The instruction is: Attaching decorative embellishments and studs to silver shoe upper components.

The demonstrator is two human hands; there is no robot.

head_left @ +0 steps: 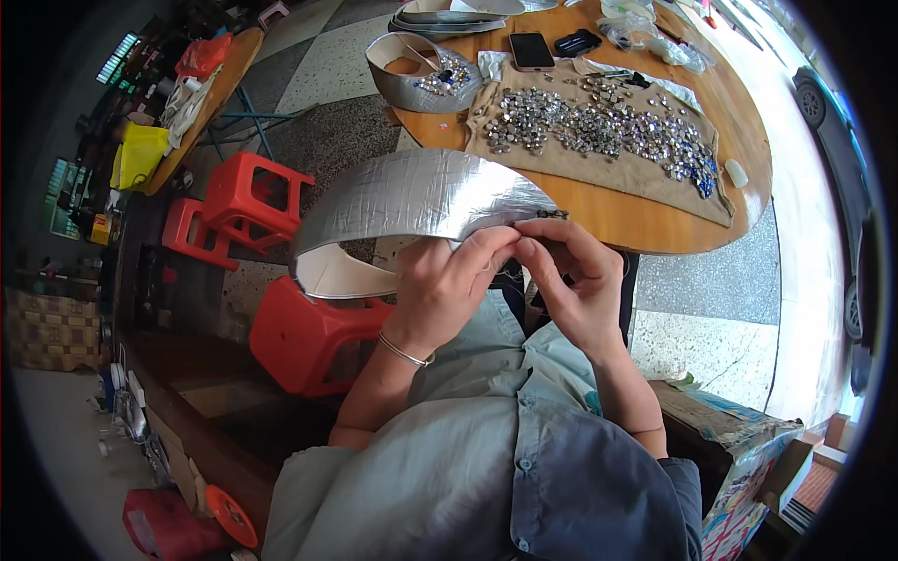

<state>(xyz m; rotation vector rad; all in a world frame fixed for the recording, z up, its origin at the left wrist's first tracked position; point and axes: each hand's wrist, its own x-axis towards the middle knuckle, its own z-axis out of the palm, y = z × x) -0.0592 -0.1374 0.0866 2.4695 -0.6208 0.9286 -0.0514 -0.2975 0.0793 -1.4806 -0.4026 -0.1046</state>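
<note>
A wide, curved silver band (402, 192) with a pale lining arches in front of me, above my lap. My left hand (438, 285) is closed on its lower edge near the right end, with the thumb and fingertips pinched there. Beside it, my right hand (580, 276) has thumb and forefinger drawn together at the same edge. Whatever lies between those fingertips is too small to make out. A few dark stones (552, 214) show on the band's right end, just past my right fingers. A fine thread seems to hang by the left fingertips.
On the wooden table (617, 210), a brown cloth (505, 157) bears many clear and blue gems (608, 126). Behind are a second silver band (402, 92) with gems, a phone (531, 51) and plastic bags (687, 56). Red stools (295, 327) stand at left, a cardboard box (720, 421) at right.
</note>
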